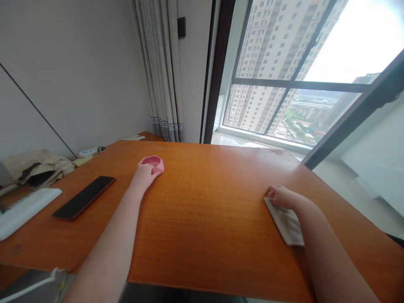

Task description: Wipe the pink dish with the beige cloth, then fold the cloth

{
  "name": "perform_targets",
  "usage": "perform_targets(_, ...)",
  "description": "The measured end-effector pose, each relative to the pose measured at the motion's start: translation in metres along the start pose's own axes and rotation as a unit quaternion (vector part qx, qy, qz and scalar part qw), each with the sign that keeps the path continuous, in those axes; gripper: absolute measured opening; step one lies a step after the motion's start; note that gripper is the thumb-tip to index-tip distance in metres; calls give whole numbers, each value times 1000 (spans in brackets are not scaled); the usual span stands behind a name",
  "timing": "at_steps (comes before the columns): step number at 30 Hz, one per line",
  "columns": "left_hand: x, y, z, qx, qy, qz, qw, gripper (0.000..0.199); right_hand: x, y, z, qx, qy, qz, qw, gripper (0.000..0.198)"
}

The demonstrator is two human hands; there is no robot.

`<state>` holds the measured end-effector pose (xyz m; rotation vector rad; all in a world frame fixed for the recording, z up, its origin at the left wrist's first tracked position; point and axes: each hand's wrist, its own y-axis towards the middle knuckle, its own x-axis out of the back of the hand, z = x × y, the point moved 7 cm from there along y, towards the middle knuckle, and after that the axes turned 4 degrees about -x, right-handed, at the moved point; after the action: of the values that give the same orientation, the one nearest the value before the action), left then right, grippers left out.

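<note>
My left hand (144, 176) is closed on the near rim of a small pink dish (160, 165), thumb at its right side. The dish stands upright on the far left part of the wooden table and looks hollow; its inside is partly hidden by my fingers. Over at the right, my right hand (279, 196) has its fingers curled at the far edge of a flat beige cloth (288, 225). The cloth lies on the tabletop, and my wrist and forearm cover part of it. Whether it is a single layer or a pouch, I cannot tell.
On the wooden table (202, 210), a dark phone-like slab (85, 197) lies left of my left arm. Beyond it are a white rounded object (30, 210), crumpled beige fabric (47, 168) and a power strip (89, 152). A curtain (164, 75) and a window (293, 84) stand behind.
</note>
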<state>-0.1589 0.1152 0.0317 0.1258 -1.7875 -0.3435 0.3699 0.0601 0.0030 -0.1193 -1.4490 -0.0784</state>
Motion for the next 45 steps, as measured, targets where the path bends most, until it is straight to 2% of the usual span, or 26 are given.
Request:
perform_targets(3, -1, -1, 2, 3, -3, 11, 1000, 32, -6, -4, 12, 14, 3, 113, 993, 13)
perform_targets(5, 0, -3, 2, 12, 7, 24, 1000, 33, -5, -10, 32, 30, 12, 138, 990, 9)
perform_targets(7, 8, -5, -3, 22, 28, 6, 999, 34, 0, -16, 61, 52, 30, 101, 993, 5)
perform_targets(9, 25, -7, -21, 21, 39, -67, 997, 36, 2, -25, 96, 74, 71, 35, 994, 5)
perform_targets(11, 41, -14, -59, -16, 14, -148, 989, 35, 2, -36, 133, 106, 187, -33, 976, 9)
perform_targets(12, 45, -20, -84, -56, -15, -166, 985, 32, 2, -41, 147, 121, 266, -61, 954, 13)
perform_targets(14, 38, -37, -147, -177, -103, -125, 971, 29, -1, -49, 167, 153, 401, -83, 899, 30)
perform_targets(15, 29, -50, -178, -237, -146, -81, 957, 29, -1, -50, 169, 150, 456, -91, 872, 36)
perform_targets(17, 5, -77, -229, -311, -192, 23, 931, 36, -1, -45, 159, 128, 527, -108, 833, 40)
perform_targets(19, -19, -99, -255, -318, -180, 89, 927, 52, -1, -34, 139, 96, 552, -123, 819, 36)
perform_targets(21, -40, -114, -263, -334, -148, 156, 918, 58, -7, -20, 120, 63, 555, -118, 821, 33)
perform_targets(24, -52, -124, -249, -345, -120, 226, 903, 57, -22, -4, 103, 9, 567, -90, 819, 30)
perform_targets(26, -46, -125, -227, -324, -116, 245, 906, 54, -29, -1, 104, 5, 565, -71, 822, 29)
perform_targets(28, -34, -127, -195, -284, -115, 242, 921, 49, -33, -3, 112, 24, 533, -47, 845, 29)
perform_targets(30, -20, -128, -151, -213, -103, 210, 949, 44, -35, -7, 123, 52, 484, -36, 873, 30)
perform_targets(33, -5, -133, -64, -61, -16, 153, 986, 44, -30, -16, 138, 113, 425, -90, 894, 28)
perform_targets(36, 3, -139, 17, 55, 71, 78, 993, 47, -26, -22, 153, 171, 373, -140, 901, 27)
perform_targets(38, 1, -141, 51, 72, 81, 71, 992, 53, -28, -23, 159, 189, 350, -145, 906, 27)
perform_targets(40, -3, -138, 66, 61, 78, 86, 991, 56, -29, -23, 160, 193, 342, -145, 908, 28)
perform_targets(42, -2, -132, 66, 63, 87, 111, 988, 58, -29, -23, 158, 194, 347, -145, 906, 27)
perform_targets(45, 15, -116, 40, 104, 138, 114, 978, 53, -31, -20, 154, 184, 358, -143, 904, 26)
